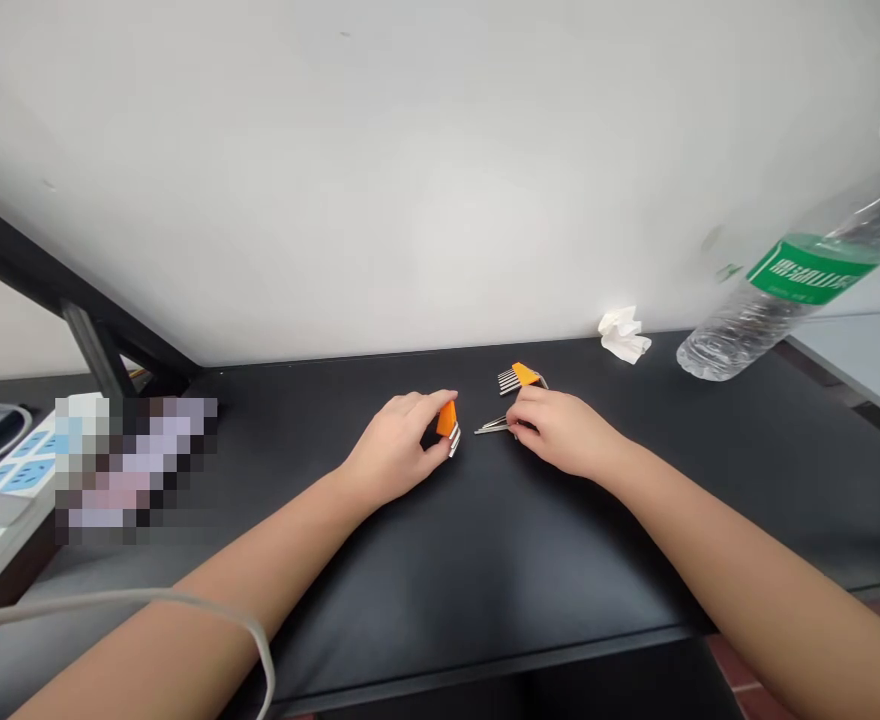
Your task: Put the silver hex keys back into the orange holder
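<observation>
- Orange key holder [447,418] sits pinched in my left hand [399,450] fingers on the black bench [485,560].
- My right hand [560,432] fingers pinch loose metal keys [491,427]; a second orange set [519,378] lies just behind.

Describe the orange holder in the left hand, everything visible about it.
The orange holder is a small wedge-shaped piece, plastic by its look, pinched between thumb and fingers of the left hand just above the black table. Several thin silvery metal pieces stick out of its lower end, side by side, pointing down and right; they look like hex keys, though they are too small to tell. The fingers hide its left side. It lies apart from the right hand, which touches separate metal rods.
</observation>
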`<state>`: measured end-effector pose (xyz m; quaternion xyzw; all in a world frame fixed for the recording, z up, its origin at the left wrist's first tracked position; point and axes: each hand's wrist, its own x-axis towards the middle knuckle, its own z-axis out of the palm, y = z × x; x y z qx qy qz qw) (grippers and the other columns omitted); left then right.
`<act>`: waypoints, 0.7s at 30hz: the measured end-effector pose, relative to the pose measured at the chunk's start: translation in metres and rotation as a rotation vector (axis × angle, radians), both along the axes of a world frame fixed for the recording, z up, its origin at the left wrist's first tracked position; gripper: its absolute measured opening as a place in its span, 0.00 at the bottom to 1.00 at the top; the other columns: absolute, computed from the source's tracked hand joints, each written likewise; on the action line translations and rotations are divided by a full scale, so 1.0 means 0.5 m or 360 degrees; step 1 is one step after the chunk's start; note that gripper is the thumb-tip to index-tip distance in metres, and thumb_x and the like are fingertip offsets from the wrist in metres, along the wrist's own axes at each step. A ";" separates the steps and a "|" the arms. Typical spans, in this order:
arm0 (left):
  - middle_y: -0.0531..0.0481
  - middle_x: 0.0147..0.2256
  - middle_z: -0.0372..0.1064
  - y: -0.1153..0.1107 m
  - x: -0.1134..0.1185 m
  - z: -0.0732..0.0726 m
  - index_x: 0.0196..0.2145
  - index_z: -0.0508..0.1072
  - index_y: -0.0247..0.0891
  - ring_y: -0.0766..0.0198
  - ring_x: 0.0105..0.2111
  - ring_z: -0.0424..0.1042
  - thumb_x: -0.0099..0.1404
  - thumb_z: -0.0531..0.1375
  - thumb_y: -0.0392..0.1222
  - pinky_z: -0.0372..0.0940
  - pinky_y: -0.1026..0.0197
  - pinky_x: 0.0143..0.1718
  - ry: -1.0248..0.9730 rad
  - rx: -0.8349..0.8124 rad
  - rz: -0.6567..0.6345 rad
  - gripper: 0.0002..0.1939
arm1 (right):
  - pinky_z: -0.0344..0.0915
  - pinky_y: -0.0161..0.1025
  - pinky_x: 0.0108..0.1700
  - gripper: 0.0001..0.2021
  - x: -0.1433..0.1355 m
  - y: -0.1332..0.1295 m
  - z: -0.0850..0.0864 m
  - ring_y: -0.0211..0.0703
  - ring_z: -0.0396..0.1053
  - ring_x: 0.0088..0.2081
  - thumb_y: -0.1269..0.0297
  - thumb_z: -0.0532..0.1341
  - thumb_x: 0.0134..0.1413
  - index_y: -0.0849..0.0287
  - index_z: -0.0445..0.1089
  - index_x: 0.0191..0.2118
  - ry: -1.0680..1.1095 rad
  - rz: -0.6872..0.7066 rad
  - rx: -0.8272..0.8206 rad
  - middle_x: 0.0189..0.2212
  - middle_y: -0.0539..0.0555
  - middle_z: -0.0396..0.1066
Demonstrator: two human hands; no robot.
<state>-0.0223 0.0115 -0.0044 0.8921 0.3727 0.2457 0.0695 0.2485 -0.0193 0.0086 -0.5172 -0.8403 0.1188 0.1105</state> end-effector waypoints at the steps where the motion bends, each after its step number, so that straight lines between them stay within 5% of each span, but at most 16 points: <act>1: 0.49 0.41 0.76 0.000 0.000 0.000 0.59 0.67 0.43 0.57 0.39 0.76 0.65 0.61 0.38 0.71 0.52 0.45 0.0005 0.0003 -0.0009 0.25 | 0.62 0.38 0.36 0.10 -0.002 -0.001 0.000 0.41 0.71 0.37 0.68 0.57 0.68 0.57 0.75 0.39 -0.0022 0.0000 0.0003 0.39 0.54 0.73; 14: 0.48 0.39 0.76 0.001 0.003 0.003 0.57 0.68 0.41 0.56 0.39 0.75 0.65 0.61 0.39 0.71 0.52 0.45 0.0004 0.0090 -0.0065 0.23 | 0.48 0.41 0.24 0.11 -0.034 -0.016 0.024 0.41 0.66 0.27 0.73 0.57 0.64 0.60 0.72 0.30 -0.0590 0.0043 0.0056 0.34 0.57 0.70; 21: 0.48 0.39 0.76 0.000 0.004 0.002 0.58 0.68 0.40 0.56 0.40 0.75 0.65 0.61 0.38 0.70 0.52 0.47 0.0033 0.0071 -0.0050 0.23 | 0.48 0.40 0.26 0.07 -0.032 -0.019 0.022 0.41 0.68 0.30 0.72 0.58 0.62 0.59 0.71 0.33 -0.0501 0.0060 0.0164 0.34 0.55 0.71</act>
